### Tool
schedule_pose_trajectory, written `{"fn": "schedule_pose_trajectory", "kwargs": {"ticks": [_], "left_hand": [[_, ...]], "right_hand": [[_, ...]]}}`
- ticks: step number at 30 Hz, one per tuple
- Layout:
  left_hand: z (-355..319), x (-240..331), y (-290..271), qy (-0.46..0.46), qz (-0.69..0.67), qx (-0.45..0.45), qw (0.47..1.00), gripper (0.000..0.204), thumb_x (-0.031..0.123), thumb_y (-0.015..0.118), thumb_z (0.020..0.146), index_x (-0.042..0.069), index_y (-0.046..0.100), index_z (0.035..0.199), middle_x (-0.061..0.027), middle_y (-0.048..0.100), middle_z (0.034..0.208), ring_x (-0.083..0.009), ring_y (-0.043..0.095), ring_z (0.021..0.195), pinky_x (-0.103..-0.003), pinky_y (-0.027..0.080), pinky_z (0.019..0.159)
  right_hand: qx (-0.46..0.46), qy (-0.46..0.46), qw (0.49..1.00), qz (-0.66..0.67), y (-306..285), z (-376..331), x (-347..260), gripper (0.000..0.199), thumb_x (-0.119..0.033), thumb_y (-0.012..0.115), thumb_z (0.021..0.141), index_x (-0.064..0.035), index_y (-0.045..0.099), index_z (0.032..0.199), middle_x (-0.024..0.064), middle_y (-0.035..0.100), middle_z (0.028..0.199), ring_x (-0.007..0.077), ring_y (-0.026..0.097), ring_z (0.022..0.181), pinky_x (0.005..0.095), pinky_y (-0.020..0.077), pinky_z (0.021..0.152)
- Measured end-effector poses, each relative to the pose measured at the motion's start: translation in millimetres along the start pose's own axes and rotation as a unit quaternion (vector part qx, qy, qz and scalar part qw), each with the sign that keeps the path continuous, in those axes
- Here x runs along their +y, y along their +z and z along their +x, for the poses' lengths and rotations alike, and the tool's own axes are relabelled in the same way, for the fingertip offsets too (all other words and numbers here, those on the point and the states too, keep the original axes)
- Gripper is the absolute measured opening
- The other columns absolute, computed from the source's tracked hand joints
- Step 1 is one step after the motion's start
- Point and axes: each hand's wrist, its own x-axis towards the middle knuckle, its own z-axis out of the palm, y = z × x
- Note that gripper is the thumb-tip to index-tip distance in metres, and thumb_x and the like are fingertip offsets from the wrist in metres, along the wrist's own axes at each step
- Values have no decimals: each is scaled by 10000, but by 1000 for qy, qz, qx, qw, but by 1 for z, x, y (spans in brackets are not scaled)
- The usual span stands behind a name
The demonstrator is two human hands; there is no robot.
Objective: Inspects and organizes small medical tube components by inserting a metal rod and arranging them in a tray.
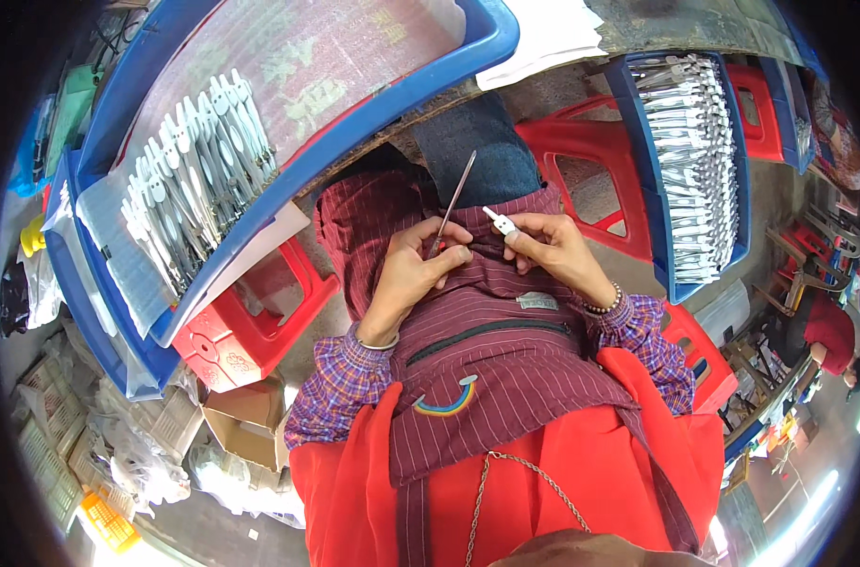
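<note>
Over my lap, my left hand is closed around a slim, tapering metal tool, its thin end pointing up and away from me. A bit of red shows by the fingers at its lower end; the exact kind of tool is hard to make out. To the right, my right hand pinches a small white plastic piece with dark holes in its face. The rest of that piece is hidden by the fingers. The two hands are close together but apart, above a dark red striped apron.
At the left, a blue tray holds a row of slim white-and-silver pieces. Another blue tray at the right is packed with similar pieces. Red stools stand around me. A cardboard box sits lower left.
</note>
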Motion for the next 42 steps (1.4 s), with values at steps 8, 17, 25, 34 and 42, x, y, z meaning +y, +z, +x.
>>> {"fn": "schedule_pose_trajectory", "kwargs": {"ticks": [8, 17, 25, 34, 42], "left_hand": [[1, -3, 3, -7, -19, 17, 1000, 125, 16, 621, 802, 11, 590, 923, -82, 649, 841, -38, 459, 502, -171, 342, 432], [7, 1, 4, 49, 22, -4, 999, 54, 19, 617, 797, 5, 606, 849, -34, 594, 736, -38, 444, 479, -181, 325, 426], [9, 22, 28, 72, 91, 27, 993, 79, 12, 639, 760, 27, 572, 800, -63, 587, 720, -66, 456, 511, -188, 324, 430], [95, 46, 41, 73, 240, -269, 930, 94, 61, 603, 843, 46, 541, 912, -78, 602, 775, -93, 438, 434, -216, 344, 406], [115, 62, 53, 54, 227, -314, 920, 83, 69, 588, 865, 47, 534, 924, -86, 610, 785, -97, 447, 433, -218, 351, 403]], "right_hand": [[-24, 9, 1000, -3, -3, 1, 2, 277, -170, 548, 926, 12, 596, 1130, 6, 608, 767, 43, 536, 635, 186, 454, 565], [28, -12, 999, 25, -2, -1, 8, 222, -147, 566, 897, 3, 641, 1042, 28, 638, 737, 59, 571, 604, 207, 482, 546], [-68, -64, 989, 112, -16, 30, 31, 224, -199, 610, 833, 15, 663, 873, 88, 669, 709, 152, 635, 563, 270, 526, 481], [64, -122, 971, 194, -22, 8, 56, 184, -128, 626, 768, 31, 671, 849, 104, 671, 701, 174, 639, 535, 291, 534, 451], [52, -126, 967, 213, -39, -8, 31, 172, -130, 622, 783, 26, 672, 835, 101, 671, 697, 161, 633, 522, 271, 523, 445]]}}
